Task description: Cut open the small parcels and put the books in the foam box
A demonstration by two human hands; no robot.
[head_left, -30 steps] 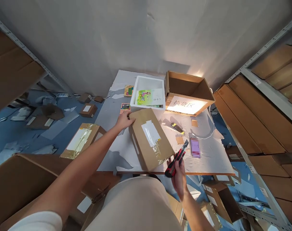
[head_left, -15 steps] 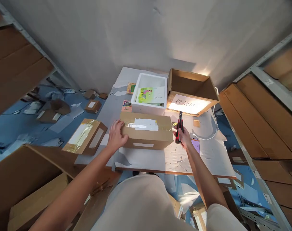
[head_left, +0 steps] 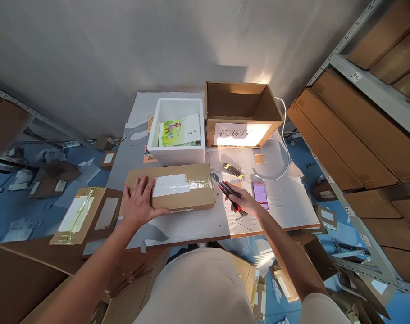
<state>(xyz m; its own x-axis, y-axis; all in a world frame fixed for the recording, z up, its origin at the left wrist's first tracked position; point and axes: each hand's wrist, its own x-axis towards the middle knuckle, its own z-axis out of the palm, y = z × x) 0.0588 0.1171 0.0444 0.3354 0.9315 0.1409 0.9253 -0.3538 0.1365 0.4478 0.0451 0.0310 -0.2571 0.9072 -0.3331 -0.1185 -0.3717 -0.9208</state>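
Note:
A taped cardboard box (head_left: 171,186) with a white label on top lies lengthwise at the front of the table. My left hand (head_left: 140,200) rests flat on its left end, fingers spread. In my right hand (head_left: 241,198) is a red and black utility knife (head_left: 228,191), its blade pointing toward the box's right end without clearly touching it. A second utility knife (head_left: 232,170), yellow and black, lies on the table just beyond. To the right of my right hand is a phone (head_left: 260,195) with a lit screen.
Behind the box stand a white foam bin (head_left: 178,155) holding booklets and an open carton (head_left: 242,110) with a handwritten sign. A smaller taped box (head_left: 86,216) sits at the table's left edge. A white cable (head_left: 288,157) curves at right. Shelves of cartons (head_left: 347,130) flank the right side.
The view has swung right. My right hand has turned the knife from upright to pointing left at the box's end. My left hand now lies flatter on top of the box.

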